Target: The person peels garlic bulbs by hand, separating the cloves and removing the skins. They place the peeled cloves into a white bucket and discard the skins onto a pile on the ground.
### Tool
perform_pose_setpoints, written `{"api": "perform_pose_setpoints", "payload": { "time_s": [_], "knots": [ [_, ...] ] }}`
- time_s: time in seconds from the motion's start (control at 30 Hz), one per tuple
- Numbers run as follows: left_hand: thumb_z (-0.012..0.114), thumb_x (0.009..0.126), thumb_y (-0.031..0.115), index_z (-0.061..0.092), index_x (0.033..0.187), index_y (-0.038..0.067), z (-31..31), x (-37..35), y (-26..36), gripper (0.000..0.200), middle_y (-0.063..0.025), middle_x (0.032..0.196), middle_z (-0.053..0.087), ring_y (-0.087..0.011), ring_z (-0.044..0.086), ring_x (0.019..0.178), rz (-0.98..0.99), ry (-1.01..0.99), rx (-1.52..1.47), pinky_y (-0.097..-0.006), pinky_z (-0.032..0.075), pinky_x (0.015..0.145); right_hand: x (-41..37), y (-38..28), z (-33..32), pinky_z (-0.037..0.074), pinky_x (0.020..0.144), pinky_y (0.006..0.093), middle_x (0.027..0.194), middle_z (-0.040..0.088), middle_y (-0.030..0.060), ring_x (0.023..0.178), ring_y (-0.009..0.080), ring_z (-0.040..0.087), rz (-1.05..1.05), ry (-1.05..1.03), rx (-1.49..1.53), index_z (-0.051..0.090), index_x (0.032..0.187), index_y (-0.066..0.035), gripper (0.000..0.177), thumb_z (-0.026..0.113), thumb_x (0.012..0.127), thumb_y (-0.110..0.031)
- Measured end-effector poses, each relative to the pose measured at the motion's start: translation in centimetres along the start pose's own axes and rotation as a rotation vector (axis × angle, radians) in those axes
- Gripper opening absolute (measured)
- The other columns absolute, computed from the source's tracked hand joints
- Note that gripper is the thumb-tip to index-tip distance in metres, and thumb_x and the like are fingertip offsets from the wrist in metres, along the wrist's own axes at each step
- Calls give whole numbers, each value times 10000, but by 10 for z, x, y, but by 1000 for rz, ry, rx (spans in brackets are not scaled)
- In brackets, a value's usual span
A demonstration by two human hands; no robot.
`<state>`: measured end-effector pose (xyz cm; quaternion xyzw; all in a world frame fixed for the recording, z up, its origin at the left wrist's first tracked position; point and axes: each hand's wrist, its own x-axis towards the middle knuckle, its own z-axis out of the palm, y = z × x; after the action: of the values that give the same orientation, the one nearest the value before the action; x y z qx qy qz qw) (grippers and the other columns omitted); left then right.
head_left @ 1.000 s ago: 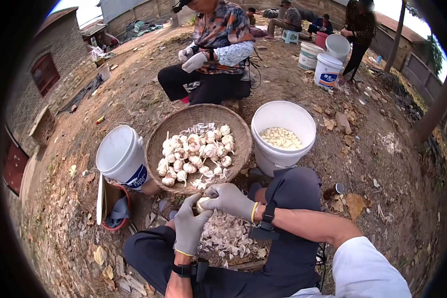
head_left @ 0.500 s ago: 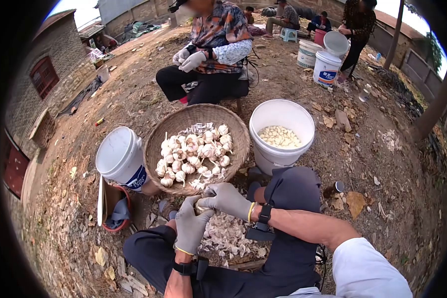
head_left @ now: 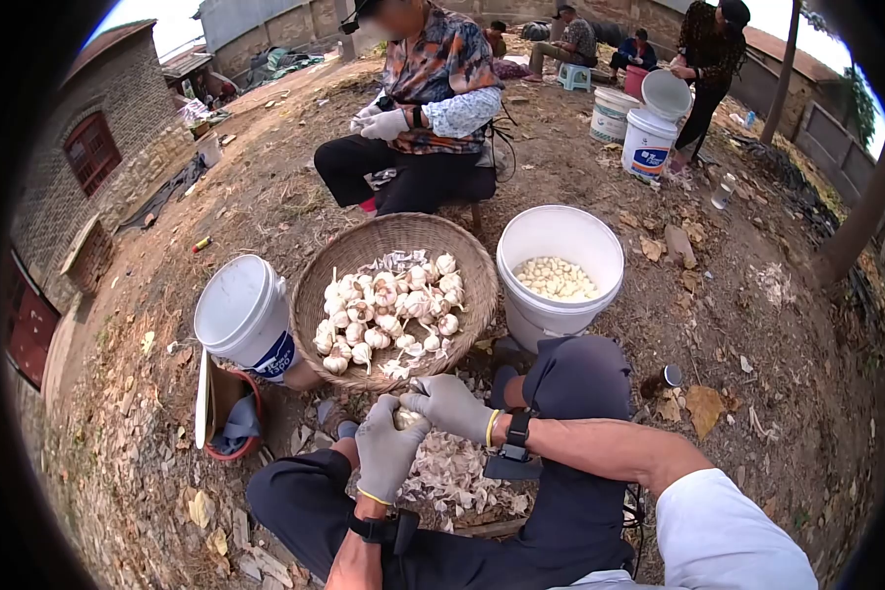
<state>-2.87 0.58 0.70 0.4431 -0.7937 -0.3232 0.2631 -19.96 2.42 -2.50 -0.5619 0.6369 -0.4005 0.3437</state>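
Observation:
Both my hands wear grey gloves and meet just below the front rim of a wicker basket (head_left: 477, 285). My left hand (head_left: 385, 450) is closed around a pale garlic bulb (head_left: 406, 419). The fingers of my right hand (head_left: 449, 405) press together at the same bulb, touching it from the right. Whole garlic bulbs (head_left: 388, 305) and loose skins fill the middle of the basket. To its right, a white bucket (head_left: 560, 317) holds peeled cloves (head_left: 556, 279). Garlic skins (head_left: 457, 470) lie on the ground below my hands, between my legs.
A white bucket (head_left: 241, 310) stands left of the basket, with a red tub (head_left: 256, 418) below it. Across from me sits a person in a patterned shirt (head_left: 442, 74). More buckets (head_left: 647, 147) and other people are farther back. A small dark jar (head_left: 659, 381) lies at right.
The whole view has shifted slightly. My fingers have changed position around the bulb, and more of its pale surface shows. The person opposite has lowered their hands slightly.

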Motion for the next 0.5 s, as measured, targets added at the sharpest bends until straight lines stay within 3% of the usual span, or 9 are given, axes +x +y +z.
{"api": "perform_pose_setpoints", "payload": {
  "time_s": [0.23,0.3,0.33,0.4,0.5],
  "knots": [
    [839,819,301,662,1009,4,2,-1,3,395,-208,844,692,-380,689,780,9,32,-53,-458,534,733,2,5,9,510,725,510,766,667,285,742,450,672,1,54,-9,696,821,51,478,657,963,-403],
    [839,819,294,667,1018,1,2,-1,1,394,-212,849,697,-377,693,778,3,30,-55,-454,537,733,1,6,9,460,639,462,707,621,243,611,329,553,-35,57,12,661,863,72,413,609,992,-317],
    [841,818,288,665,1010,-1,4,-1,-3,389,-211,849,696,-364,696,775,29,42,-65,-446,538,730,2,7,9,460,639,462,707,621,243,611,329,553,-35,56,11,661,863,72,413,609,992,-317],
    [844,817,282,663,1003,-4,5,-1,-5,385,-210,849,696,-351,698,772,53,54,-76,-438,539,728,4,8,10,506,714,510,762,659,299,727,451,664,14,34,36,698,831,67,487,649,963,-398],
    [847,814,266,663,997,-3,1,-2,0,374,-197,845,698,-319,704,768,16,23,-90,-422,543,727,4,10,11,503,695,495,731,655,276,667,402,644,27,31,62,699,843,68,465,661,963,-380]
  ]
}}
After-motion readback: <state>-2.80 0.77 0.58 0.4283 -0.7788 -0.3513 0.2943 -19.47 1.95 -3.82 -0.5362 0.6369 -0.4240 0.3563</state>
